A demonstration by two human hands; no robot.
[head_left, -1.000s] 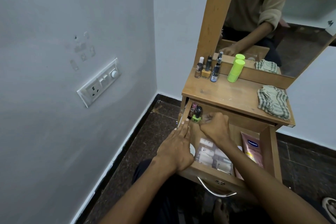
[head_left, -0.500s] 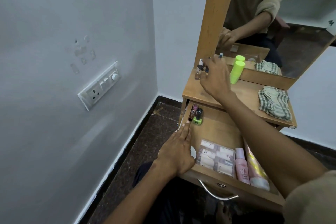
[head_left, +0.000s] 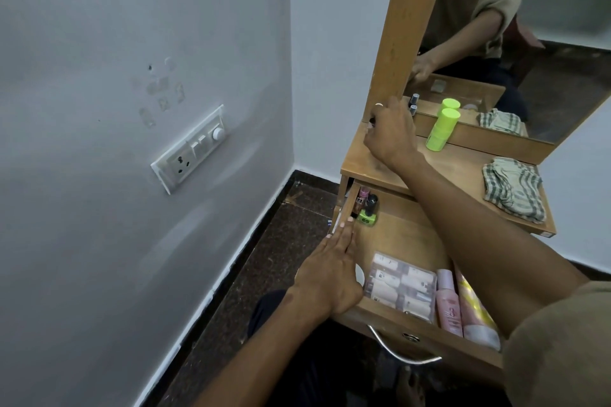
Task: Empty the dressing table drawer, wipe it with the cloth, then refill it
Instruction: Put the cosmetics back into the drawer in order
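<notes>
On the drawer's (head_left: 406, 235) left wall, the left hand (head_left: 330, 277) is resting flat, fingers straight. Further right, the right hand (head_left: 390, 135), up from the drawer, is setting a small bottle on the worktop (head_left: 463, 175); its grip is hidden. 2 bottles (head_left: 367, 208), sachets (head_left: 401, 287) and tubes (head_left: 463, 307) are awaiting removal; the cloth (head_left: 514, 193) is lying unused.

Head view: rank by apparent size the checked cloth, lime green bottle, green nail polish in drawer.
1. checked cloth
2. lime green bottle
3. green nail polish
The bottle sits farther back, so true sizes are unsure.
</notes>
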